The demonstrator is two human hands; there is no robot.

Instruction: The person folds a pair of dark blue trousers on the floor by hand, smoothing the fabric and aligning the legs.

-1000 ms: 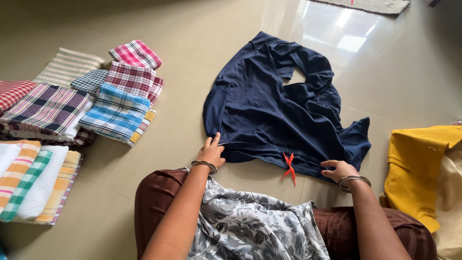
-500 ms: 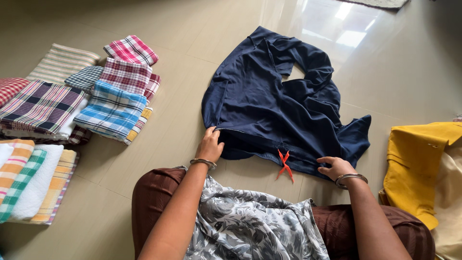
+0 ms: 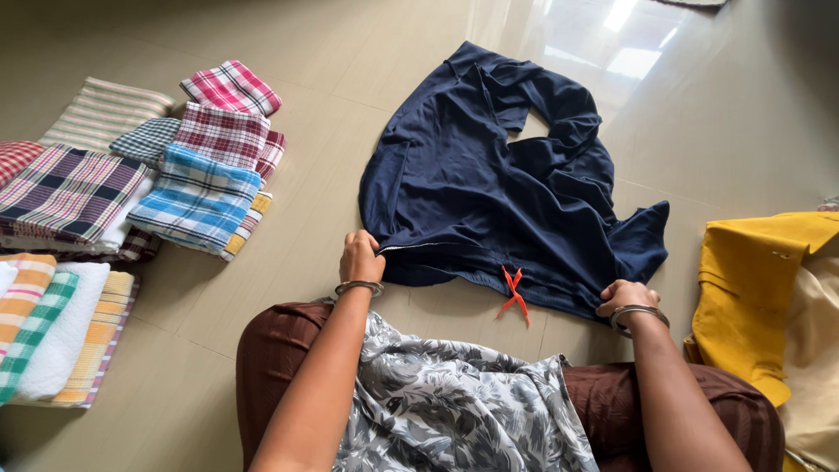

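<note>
Hands: my left hand [image 3: 360, 256] and right hand [image 3: 622, 296] each pinch a waistband corner of the navy shorts [image 3: 498, 192], stretching them flat on the floor [image 3: 350, 52]. Folded checked towels [image 3: 197, 175] stacked left; yellow garment [image 3: 760, 288] right.

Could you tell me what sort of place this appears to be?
Probably a room in a home: a person sits on a glossy tiled floor, both hands gripping a navy garment spread flat, with folded checked cloths stacked beside and a yellow garment nearby.
</note>
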